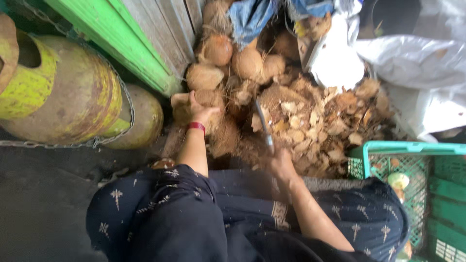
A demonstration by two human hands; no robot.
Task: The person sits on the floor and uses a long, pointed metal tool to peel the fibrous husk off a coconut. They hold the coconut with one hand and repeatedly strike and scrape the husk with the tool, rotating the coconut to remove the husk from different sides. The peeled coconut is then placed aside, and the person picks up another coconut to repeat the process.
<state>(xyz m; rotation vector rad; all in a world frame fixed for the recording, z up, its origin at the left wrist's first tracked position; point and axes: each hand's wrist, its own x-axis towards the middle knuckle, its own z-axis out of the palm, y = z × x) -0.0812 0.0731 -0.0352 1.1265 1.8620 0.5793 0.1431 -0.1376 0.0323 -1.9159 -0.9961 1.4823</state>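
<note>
Rust-streaked yellow-green gas cylinders [73, 92] lie chained at the far left, beside a green painted beam [121, 43] and grey wooden boards [165, 24]. Right of these, the left hand [199, 114], with a red band [196, 126] at the wrist, rests on a husked coconut [187, 109] at the near edge of a heap of coconuts [233, 60]; its grip looks closed loosely over the shell, steadying it on the ground. Further right, the right hand [280, 162] is clenched round the handle of a long knife [264, 126], whose blade points up and away toward the heap. Beyond the blade spreads a pile of brown husk chips [320, 121], with white plastic sacks [412, 68] behind and a green plastic crate [412, 165] at the near right. Judging by this, the step in hand is trimming husk from the coconut, and the next stroke calls for the blade to be brought across to the fruit, clear of the steadying fingers.
</note>
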